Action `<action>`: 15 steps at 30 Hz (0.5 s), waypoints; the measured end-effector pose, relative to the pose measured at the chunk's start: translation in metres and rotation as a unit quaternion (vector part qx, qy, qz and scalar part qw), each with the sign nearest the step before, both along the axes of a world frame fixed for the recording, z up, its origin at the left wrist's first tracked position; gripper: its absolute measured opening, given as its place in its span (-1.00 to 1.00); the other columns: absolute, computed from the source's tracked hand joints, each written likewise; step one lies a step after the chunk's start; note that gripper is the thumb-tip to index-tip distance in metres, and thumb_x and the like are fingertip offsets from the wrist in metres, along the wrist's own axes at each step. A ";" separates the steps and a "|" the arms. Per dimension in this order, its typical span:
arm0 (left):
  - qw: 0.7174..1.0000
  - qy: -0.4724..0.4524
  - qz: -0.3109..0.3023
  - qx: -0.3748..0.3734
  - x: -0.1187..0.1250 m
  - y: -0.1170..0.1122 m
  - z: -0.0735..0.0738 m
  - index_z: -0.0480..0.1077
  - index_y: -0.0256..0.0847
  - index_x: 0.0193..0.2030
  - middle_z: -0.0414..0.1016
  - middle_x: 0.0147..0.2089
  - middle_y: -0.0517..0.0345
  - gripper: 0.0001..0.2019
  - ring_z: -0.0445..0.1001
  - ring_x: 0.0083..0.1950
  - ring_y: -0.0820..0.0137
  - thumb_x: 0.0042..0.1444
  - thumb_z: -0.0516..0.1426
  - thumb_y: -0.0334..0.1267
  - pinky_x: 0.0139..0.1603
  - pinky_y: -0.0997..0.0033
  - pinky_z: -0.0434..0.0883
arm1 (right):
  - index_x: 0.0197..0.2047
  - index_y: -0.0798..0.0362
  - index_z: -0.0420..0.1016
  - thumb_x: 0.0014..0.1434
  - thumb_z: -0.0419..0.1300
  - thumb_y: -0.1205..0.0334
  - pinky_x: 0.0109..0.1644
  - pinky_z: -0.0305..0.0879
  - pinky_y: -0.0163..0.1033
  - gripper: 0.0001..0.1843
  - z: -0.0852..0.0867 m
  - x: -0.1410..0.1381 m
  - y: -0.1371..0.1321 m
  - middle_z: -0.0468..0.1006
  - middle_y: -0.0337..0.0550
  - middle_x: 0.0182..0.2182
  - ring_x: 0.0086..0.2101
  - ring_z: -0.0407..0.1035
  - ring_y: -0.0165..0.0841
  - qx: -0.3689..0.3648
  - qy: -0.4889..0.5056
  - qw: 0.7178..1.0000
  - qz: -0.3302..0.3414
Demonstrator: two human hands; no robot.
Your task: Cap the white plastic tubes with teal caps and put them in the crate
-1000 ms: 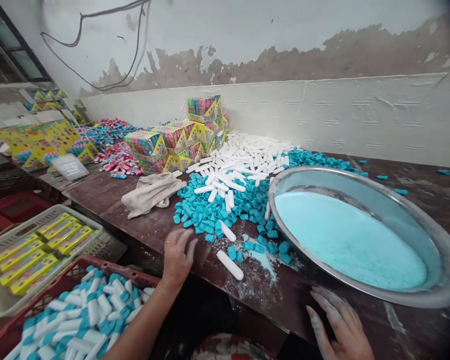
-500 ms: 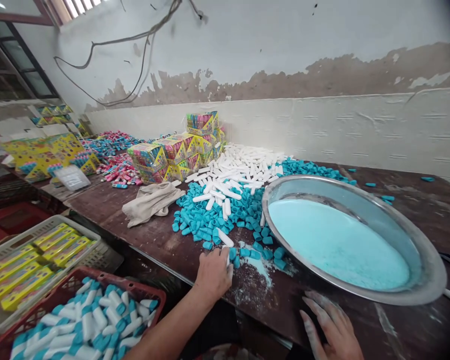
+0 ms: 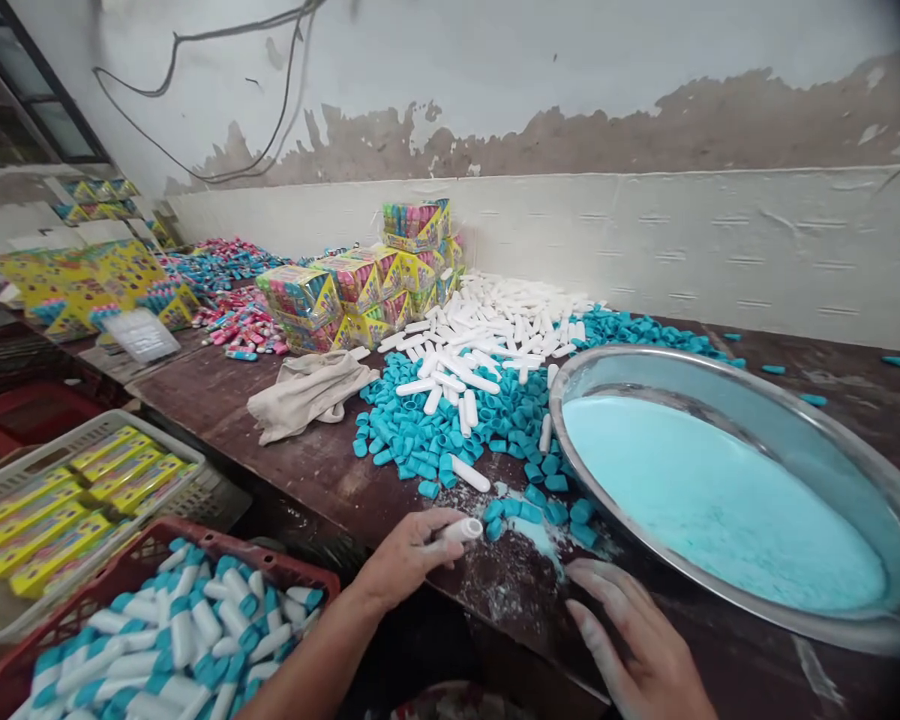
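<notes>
Between its thumb and fingers, my left hand grips a white plastic tube, its open neck facing right, above the table's front edge. My right hand hangs with fingers apart and holds nothing; whitish powder coats its fingers. Just beyond it lie a few loose blue caps in spilled pale blue powder. Further back, a heap of blue caps has white tubes piled on and behind it. On the right stands a wide metal basin holding light blue powder.
At lower left, a red crate holds capped white tubes. Beside it, a pale basket contains yellow boxes. A beige cloth lies on the table, with stacked display boxes behind. A peeling wall bounds the back.
My left hand has drawn back from the caps and now shows a white tube in its grip. My right hand has moved left and slightly up. The view has shifted a little.
</notes>
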State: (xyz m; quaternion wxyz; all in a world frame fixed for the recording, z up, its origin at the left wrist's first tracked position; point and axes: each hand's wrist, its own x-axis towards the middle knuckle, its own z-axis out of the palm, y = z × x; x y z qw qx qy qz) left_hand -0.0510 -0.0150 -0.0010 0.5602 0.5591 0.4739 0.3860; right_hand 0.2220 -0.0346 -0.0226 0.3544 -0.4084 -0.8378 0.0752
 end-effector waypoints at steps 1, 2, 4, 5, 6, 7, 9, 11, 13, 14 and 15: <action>1.000 -0.003 -0.011 0.002 0.004 -0.001 0.001 0.45 -0.30 -0.20 0.40 -0.34 0.16 -0.72 0.30 -0.32 0.43 -0.04 0.15 -0.20 -0.29 0.50 0.25 | 0.05 -0.03 0.28 0.22 0.07 0.24 -0.04 0.29 -0.24 -0.69 0.007 -0.010 0.004 0.41 -0.10 -0.09 -0.05 0.30 -0.27 -0.003 0.008 1.000 0.017; 1.000 0.000 -0.024 0.009 0.006 -0.001 0.002 0.46 -0.30 -0.22 0.40 -0.33 0.17 -0.74 0.30 -0.30 0.43 -0.04 0.15 -0.21 -0.25 0.50 0.24 | 0.05 -0.03 0.28 0.21 0.08 0.25 -0.03 0.29 -0.23 -0.68 0.013 -0.019 0.008 0.43 -0.10 -0.10 -0.06 0.30 -0.27 -0.007 0.017 0.999 0.032; 0.999 0.006 -0.048 0.025 0.010 0.000 0.006 0.47 -0.29 -0.24 0.40 -0.32 0.18 -0.78 0.30 -0.26 0.42 -0.03 0.16 -0.23 -0.21 0.51 0.22 | 0.05 -0.02 0.28 0.19 0.11 0.26 -0.02 0.28 -0.20 -0.66 0.024 -0.036 0.013 0.44 -0.09 -0.11 -0.06 0.30 -0.26 -0.016 0.033 0.998 0.056; 0.998 0.008 -0.059 0.028 0.012 0.000 0.008 0.48 -0.29 -0.26 0.39 -0.33 0.19 -0.79 0.30 -0.26 0.43 -0.02 0.17 -0.23 -0.22 0.52 0.22 | 0.05 -0.01 0.28 0.18 0.12 0.26 -0.02 0.28 -0.18 -0.65 0.028 -0.043 0.015 0.45 -0.08 -0.12 -0.08 0.31 -0.25 -0.022 0.043 0.996 0.071; 0.997 0.008 -0.069 0.022 0.013 0.000 0.009 0.48 -0.29 -0.27 0.38 -0.36 0.21 -0.79 0.29 -0.29 0.45 -0.01 0.16 -0.21 -0.25 0.53 0.22 | 0.05 0.00 0.30 0.17 0.13 0.26 -0.03 0.28 -0.17 -0.65 0.030 -0.049 0.017 0.46 -0.08 -0.14 -0.10 0.32 -0.24 -0.034 0.054 0.994 0.087; 0.997 0.000 -0.081 0.010 0.014 -0.001 0.010 0.47 -0.30 -0.29 0.36 -0.40 0.22 -0.79 0.28 -0.33 0.47 0.00 0.15 -0.20 -0.28 0.53 0.24 | 0.02 0.00 0.33 0.17 0.12 0.26 -0.05 0.29 -0.17 -0.68 0.031 -0.055 0.018 0.47 -0.08 -0.18 -0.13 0.34 -0.25 -0.053 0.070 0.991 0.101; 0.993 -0.033 -0.108 -0.029 0.019 -0.004 0.008 0.45 -0.33 -0.31 0.33 -0.45 0.21 -0.76 0.28 -0.42 0.48 0.02 0.13 -0.16 -0.36 0.52 0.28 | -0.08 0.02 0.40 0.17 0.11 0.24 -0.14 0.32 -0.21 -0.77 0.030 -0.064 0.021 0.48 -0.11 -0.27 -0.22 0.36 -0.27 -0.125 0.113 0.979 0.115; 0.988 -0.071 -0.119 -0.069 0.026 -0.008 0.003 0.41 -0.34 -0.33 0.35 -0.48 0.19 -0.76 0.31 -0.48 0.48 0.00 0.13 -0.16 -0.44 0.50 0.32 | -0.24 0.04 0.45 0.16 0.10 0.16 -0.25 0.33 -0.26 -0.83 0.027 -0.072 0.024 0.45 -0.16 -0.38 -0.32 0.36 -0.30 -0.226 0.170 0.953 0.107; 0.988 -0.076 -0.105 -0.082 0.034 -0.011 0.000 0.38 -0.33 -0.37 0.37 -0.50 0.19 -0.81 0.34 -0.52 0.47 -0.02 0.13 -0.20 -0.50 0.50 0.34 | -0.38 0.06 0.44 0.13 0.12 0.06 -0.31 0.32 -0.28 -0.76 0.026 -0.077 0.025 0.41 -0.20 -0.46 -0.39 0.35 -0.32 -0.311 0.224 0.919 0.094; 0.991 -0.061 -0.096 -0.076 0.038 -0.013 0.000 0.37 -0.32 -0.38 0.37 -0.52 0.19 -0.83 0.35 -0.54 0.47 -0.01 0.12 -0.22 -0.52 0.51 0.34 | -0.43 0.07 0.43 0.11 0.14 0.02 -0.30 0.32 -0.28 -0.72 0.028 -0.078 0.025 0.40 -0.20 -0.47 -0.40 0.34 -0.32 -0.330 0.246 0.907 0.092; 0.993 -0.041 -0.088 -0.063 0.040 -0.015 0.001 0.38 -0.31 -0.37 0.38 -0.52 0.20 -0.84 0.36 -0.54 0.47 0.00 0.11 -0.23 -0.54 0.52 0.33 | -0.45 0.07 0.42 0.10 0.15 0.00 -0.28 0.31 -0.27 -0.70 0.032 -0.076 0.024 0.40 -0.20 -0.46 -0.39 0.34 -0.31 -0.333 0.263 0.901 0.093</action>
